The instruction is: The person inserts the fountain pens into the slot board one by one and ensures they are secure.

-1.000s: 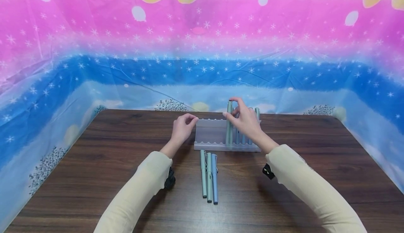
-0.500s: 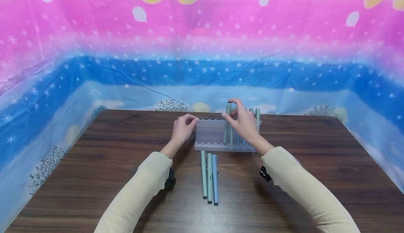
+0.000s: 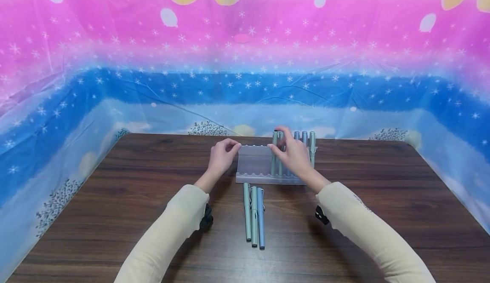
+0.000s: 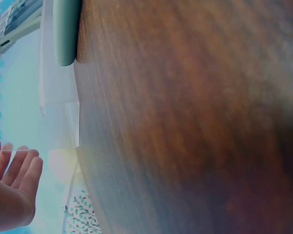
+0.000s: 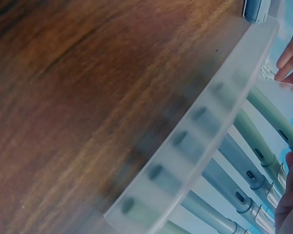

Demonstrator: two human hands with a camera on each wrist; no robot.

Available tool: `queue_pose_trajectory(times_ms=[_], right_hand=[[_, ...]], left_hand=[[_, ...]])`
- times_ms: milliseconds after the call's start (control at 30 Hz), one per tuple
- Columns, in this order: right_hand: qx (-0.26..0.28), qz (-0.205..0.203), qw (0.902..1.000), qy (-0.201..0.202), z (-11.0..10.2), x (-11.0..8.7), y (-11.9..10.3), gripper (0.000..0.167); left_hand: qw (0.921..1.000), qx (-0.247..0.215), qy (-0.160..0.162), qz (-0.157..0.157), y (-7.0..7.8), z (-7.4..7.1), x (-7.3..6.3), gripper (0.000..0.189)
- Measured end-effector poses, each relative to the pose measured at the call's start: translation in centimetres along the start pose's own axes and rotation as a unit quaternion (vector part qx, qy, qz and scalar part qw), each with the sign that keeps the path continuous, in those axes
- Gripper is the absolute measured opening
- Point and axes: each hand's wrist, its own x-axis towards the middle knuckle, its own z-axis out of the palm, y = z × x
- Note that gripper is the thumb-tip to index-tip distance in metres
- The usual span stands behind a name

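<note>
- Left hand (image 3: 222,156): pinched the translucent, notched plastic rack (image 3: 253,159).
- Right hand (image 3: 294,155): gripped a green cylindrical pen (image 3: 273,163), just lowered into its notch.
- Three slim green and blue pens (image 3: 254,219) remained unracked.

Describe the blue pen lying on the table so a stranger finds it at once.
On the brown table, in front of the translucent rack, three pens lie side by side. The blue pen is rightmost; the other two are green.

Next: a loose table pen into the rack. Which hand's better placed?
Right, probably. The pen at the right hand already stands in the rack, so that hand could let go; the left hand holds the rack's left corner.
</note>
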Motion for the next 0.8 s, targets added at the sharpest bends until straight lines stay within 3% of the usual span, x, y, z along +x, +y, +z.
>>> queue_pose_trajectory(times_ms=[333,533,667,800], right_hand=[[0.015,0.002,0.9997,-0.020,-0.1,-0.2,0.3,0.045],[-0.002,-0.032,0.9991,-0.027,-0.5,-0.1,0.6,0.046],[-0.010,-0.038,0.9975,-0.059,-1.0,0.0,0.9,0.053],[-0.007,-0.010,0.9950,-0.099,-1.3,0.1,1.4,0.059]], left_hand=[[1.0000,-0.006,0.003,0.004,0.1,0.0,0.0,0.018],[1.0000,-0.002,0.004,0.006,0.1,0.0,0.0,0.018],[1.0000,-0.003,0.003,0.006,0.2,-0.1,0.0,0.019],[1.0000,-0.004,0.004,0.006,0.2,0.0,-0.1,0.019]])
